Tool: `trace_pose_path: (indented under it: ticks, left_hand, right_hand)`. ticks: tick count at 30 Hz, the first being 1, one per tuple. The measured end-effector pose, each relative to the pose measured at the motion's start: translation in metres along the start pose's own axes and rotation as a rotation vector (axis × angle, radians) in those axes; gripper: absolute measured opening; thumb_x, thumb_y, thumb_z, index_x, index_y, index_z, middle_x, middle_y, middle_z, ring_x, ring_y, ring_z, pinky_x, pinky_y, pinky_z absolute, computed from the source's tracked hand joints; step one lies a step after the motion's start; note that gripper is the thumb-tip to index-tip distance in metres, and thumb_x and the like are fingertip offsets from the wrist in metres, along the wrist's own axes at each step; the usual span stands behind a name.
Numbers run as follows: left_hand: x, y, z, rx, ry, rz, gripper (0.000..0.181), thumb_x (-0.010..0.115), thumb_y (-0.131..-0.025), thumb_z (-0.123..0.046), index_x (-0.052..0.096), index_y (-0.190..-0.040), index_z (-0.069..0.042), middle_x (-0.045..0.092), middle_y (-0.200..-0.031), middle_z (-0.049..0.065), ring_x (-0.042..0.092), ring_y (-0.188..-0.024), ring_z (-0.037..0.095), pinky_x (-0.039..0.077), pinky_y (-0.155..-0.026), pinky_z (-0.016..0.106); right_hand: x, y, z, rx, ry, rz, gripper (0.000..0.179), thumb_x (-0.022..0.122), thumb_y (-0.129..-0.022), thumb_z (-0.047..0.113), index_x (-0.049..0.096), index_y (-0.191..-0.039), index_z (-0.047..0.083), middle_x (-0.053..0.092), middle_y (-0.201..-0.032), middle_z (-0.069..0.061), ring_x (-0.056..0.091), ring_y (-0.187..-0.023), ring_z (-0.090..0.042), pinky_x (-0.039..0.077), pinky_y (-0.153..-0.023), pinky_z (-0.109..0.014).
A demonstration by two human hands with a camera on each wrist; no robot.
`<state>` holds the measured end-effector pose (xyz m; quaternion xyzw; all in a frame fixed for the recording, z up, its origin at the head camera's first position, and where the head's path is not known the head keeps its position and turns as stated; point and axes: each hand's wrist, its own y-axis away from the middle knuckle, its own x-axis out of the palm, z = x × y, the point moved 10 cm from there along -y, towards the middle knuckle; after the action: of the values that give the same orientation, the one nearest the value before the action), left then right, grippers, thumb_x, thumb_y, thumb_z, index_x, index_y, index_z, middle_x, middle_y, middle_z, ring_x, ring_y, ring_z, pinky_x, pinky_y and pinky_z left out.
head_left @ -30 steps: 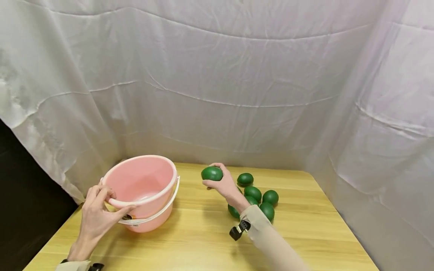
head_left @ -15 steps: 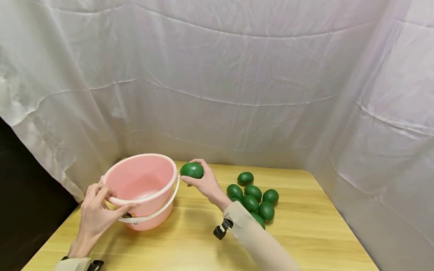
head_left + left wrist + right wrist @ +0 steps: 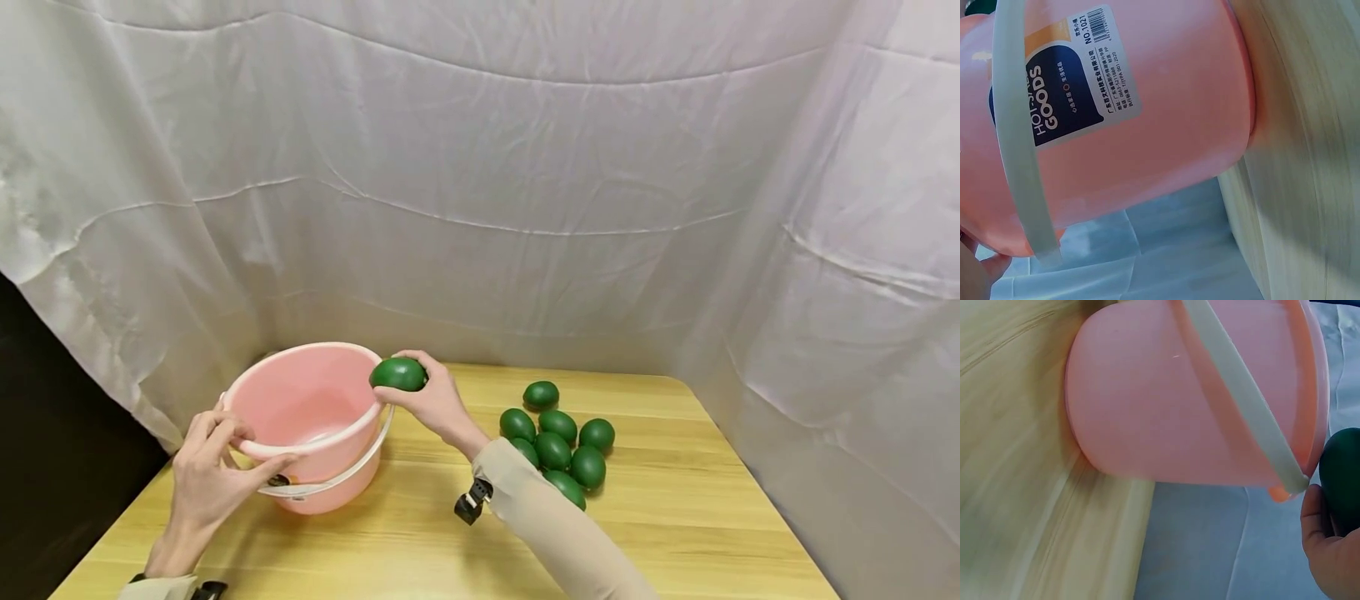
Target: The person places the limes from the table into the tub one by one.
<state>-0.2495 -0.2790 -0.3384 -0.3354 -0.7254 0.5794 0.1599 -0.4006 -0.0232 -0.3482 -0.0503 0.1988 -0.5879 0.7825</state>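
A pink bucket with a white handle stands on the left of the table. My left hand grips its near-left rim, fingers over the edge and thumb along the outside. At the bucket's right rim, my right hand holds a smooth dark green avocado between thumb and fingers. In the right wrist view, that same avocado sits right at the rim, with a fingertip near the handle's end. The visible part of the bucket's inside shows only bare pink wall; its near bottom is hidden.
Several more avocados lie in a loose cluster on the wooden table, right of the bucket. Pale curtains hang behind and at both sides. A black panel stands at the far left.
My right hand has carried the avocado leftward from above the table to the bucket's rim, uncovering more of the cluster. My left hand has kept its grip on the rim.
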Motion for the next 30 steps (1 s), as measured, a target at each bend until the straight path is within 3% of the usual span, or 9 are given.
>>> trace_pose_path:
  ticks: [6, 13, 19, 25, 30]
  left_hand:
    - [0.001, -0.001, 0.0, 0.009, 0.015, 0.003, 0.075, 0.073, -0.067, -0.073, 0.059, -0.07, 0.0, 0.051, -0.08, 0.015, 0.041, -0.092, -0.003, 0.035, -0.108, 0.013]
    - [-0.001, -0.003, 0.0, -0.001, 0.025, 0.004, 0.075, 0.073, -0.066, -0.073, 0.058, -0.069, 0.0, 0.052, -0.08, 0.016, 0.048, -0.11, -0.006, 0.035, -0.111, 0.016]
    - [-0.002, -0.002, 0.001, -0.004, 0.024, 0.011, 0.075, 0.073, -0.066, -0.073, 0.059, -0.07, 0.001, 0.051, -0.08, 0.015, 0.047, -0.106, -0.006, 0.034, -0.113, 0.02]
    - [-0.001, -0.002, 0.001, 0.001, 0.021, 0.026, 0.073, 0.073, -0.067, -0.073, 0.058, -0.07, -0.001, 0.051, -0.08, 0.014, 0.048, -0.109, -0.006, 0.034, -0.112, 0.018]
    - [-0.001, -0.003, 0.001, 0.006, 0.016, 0.036, 0.072, 0.072, -0.068, -0.072, 0.059, -0.07, -0.001, 0.051, -0.081, 0.014, 0.045, -0.103, -0.007, 0.035, -0.11, 0.014]
  right_hand:
    - [0.007, -0.005, 0.009, -0.03, 0.073, -0.032, 0.051, 0.085, -0.075, 0.038, 0.061, -0.119, 0.035, 0.063, -0.115, 0.006, 0.062, -0.097, -0.013, 0.055, -0.079, -0.032]
    - [0.015, -0.01, 0.018, -0.057, 0.156, -0.057, 0.055, 0.086, -0.073, 0.04, 0.059, -0.12, 0.033, 0.063, -0.114, 0.008, 0.061, -0.096, -0.01, 0.054, -0.079, -0.03]
    - [0.029, -0.011, 0.026, -0.091, 0.226, -0.044, 0.056, 0.086, -0.073, 0.039, 0.061, -0.122, 0.029, 0.065, -0.115, 0.007, 0.06, -0.094, -0.008, 0.052, -0.077, -0.025]
    - [0.041, -0.011, 0.032, -0.117, 0.327, -0.005, 0.059, 0.085, -0.075, 0.036, 0.059, -0.127, 0.023, 0.064, -0.118, 0.003, 0.058, -0.099, -0.012, 0.05, -0.079, -0.025]
    - [0.048, -0.01, 0.036, -0.16, 0.399, 0.021, 0.061, 0.084, -0.076, 0.034, 0.059, -0.13, 0.019, 0.062, -0.119, 0.0, 0.057, -0.101, -0.015, 0.049, -0.079, -0.024]
